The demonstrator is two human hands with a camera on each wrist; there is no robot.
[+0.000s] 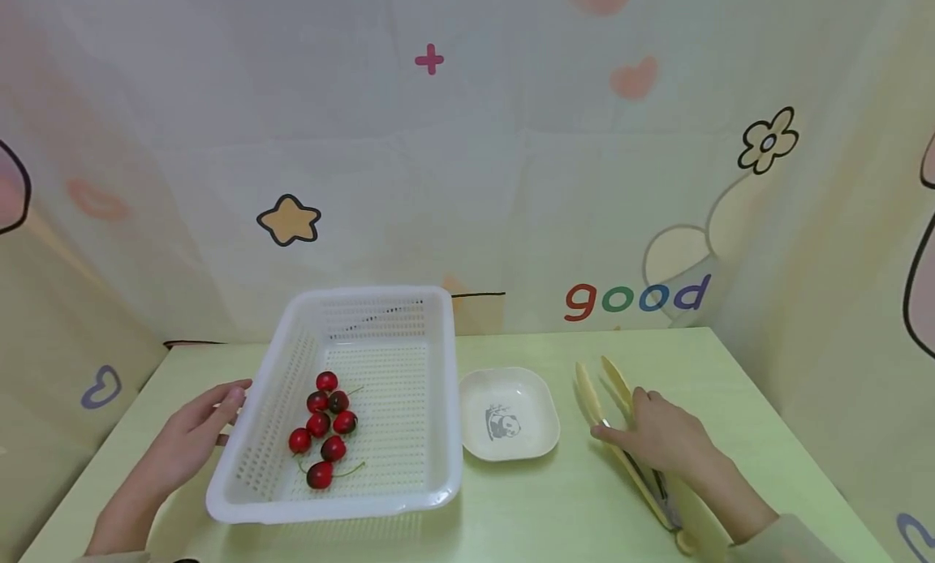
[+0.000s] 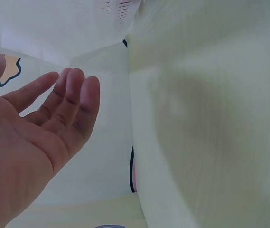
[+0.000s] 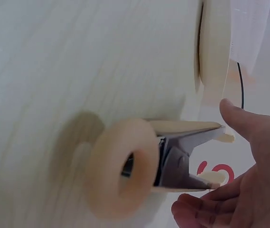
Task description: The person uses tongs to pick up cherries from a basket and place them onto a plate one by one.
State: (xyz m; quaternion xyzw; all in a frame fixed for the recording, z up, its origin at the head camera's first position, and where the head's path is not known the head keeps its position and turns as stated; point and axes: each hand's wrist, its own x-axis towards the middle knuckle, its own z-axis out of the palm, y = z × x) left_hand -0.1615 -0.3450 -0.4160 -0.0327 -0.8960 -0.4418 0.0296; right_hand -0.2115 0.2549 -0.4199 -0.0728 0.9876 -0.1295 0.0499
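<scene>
A white perforated plastic basket (image 1: 394,482) holds several dark red cherries (image 1: 318,423), some with stems, grouped toward its left side. Beside the basket's left wall is my left hand (image 1: 193,433), its fingers loosely bent and holding nothing; in the left wrist view the palm (image 2: 23,147) shows bare. On the right lie cream-and-metal tongs (image 1: 635,466), arms apart and tips pointing away. My right hand (image 1: 668,437) is over them, thumb by the left arm and fingers by the right one. In the right wrist view, a gap shows between the thumb (image 3: 241,118) and the tongs.
Between basket and tongs sits a small white square dish (image 1: 536,437) with a panda print. All of it stands on a pale green table (image 1: 540,506). A patterned curtain (image 1: 467,190) hangs behind and along both sides.
</scene>
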